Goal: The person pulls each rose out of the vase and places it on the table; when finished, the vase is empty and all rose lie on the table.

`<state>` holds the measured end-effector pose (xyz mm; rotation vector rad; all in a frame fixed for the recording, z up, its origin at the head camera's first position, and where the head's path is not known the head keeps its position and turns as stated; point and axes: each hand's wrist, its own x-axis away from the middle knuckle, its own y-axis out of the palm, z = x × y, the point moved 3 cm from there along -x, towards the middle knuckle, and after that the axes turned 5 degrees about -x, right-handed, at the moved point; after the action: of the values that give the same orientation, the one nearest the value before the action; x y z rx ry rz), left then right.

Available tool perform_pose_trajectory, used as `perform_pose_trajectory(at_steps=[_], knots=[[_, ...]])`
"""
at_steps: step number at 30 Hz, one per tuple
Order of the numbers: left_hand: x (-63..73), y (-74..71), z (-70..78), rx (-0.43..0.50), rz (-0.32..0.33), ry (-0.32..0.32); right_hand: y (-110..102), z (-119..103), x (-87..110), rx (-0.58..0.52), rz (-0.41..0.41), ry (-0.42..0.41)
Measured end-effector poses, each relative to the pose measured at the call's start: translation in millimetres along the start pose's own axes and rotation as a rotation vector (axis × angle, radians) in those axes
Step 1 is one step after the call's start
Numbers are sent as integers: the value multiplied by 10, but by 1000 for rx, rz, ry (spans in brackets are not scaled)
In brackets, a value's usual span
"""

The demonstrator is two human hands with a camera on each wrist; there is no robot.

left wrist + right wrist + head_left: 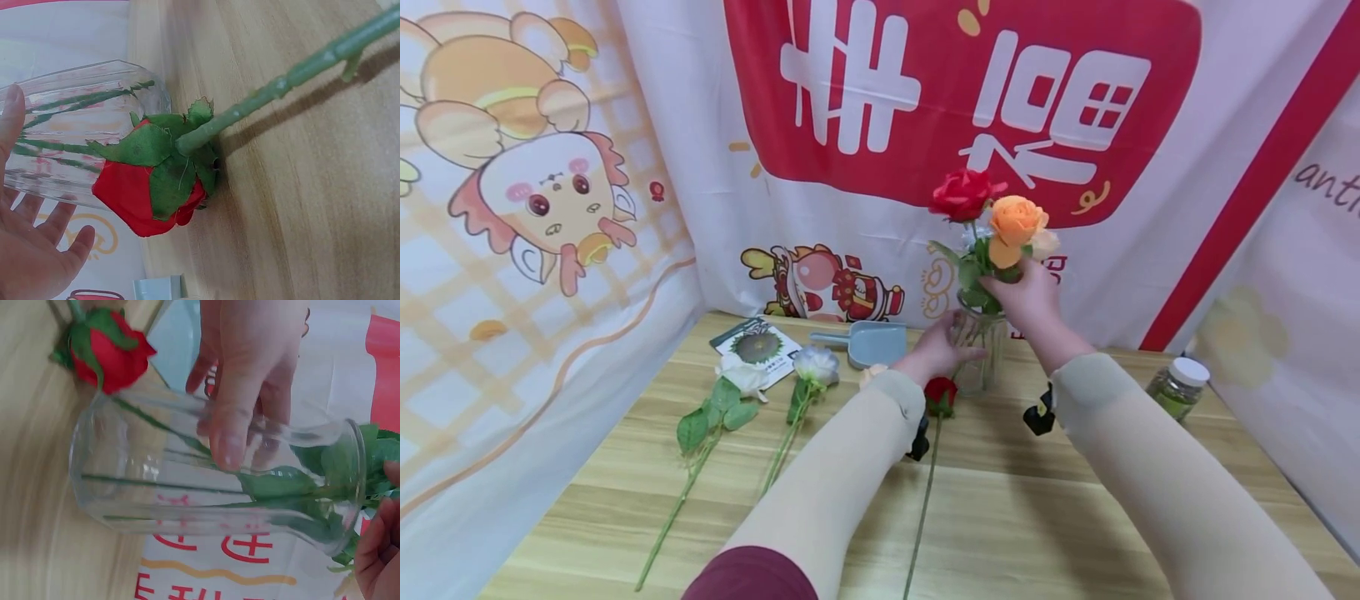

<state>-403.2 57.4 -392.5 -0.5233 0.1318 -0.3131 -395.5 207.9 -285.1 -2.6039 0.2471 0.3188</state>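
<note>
A clear glass vase stands upright near the back of the table, with green stems inside it. My left hand holds its side, the thumb across the front in the right wrist view. Above the rim my right hand grips just under the orange rose, among leaves; its fingertips are partly hidden. A red rose rises beside the orange one, and a pale flower shows behind. Another red rose lies on the table at the vase's foot.
To the left lie a white rose, a pale lilac rose, a printed card and a grey-blue dustpan. A white-lidded jar stands at the right. Printed cloth hangs behind the table.
</note>
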Motion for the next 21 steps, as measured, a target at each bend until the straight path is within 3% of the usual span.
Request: perform_pose_trajectory(at_steps=[2, 8, 14, 21], knots=[[-9, 2, 0, 0, 5, 3, 22, 7, 2, -15, 35, -12], [-19, -6, 3, -36, 9, 1, 87, -13, 45, 103, 130, -75], [-47, -4, 13, -49, 19, 5, 178, -60, 80, 69, 28, -116], [-47, 10, 11, -34, 17, 6, 234, -71, 73, 185, -42, -122]])
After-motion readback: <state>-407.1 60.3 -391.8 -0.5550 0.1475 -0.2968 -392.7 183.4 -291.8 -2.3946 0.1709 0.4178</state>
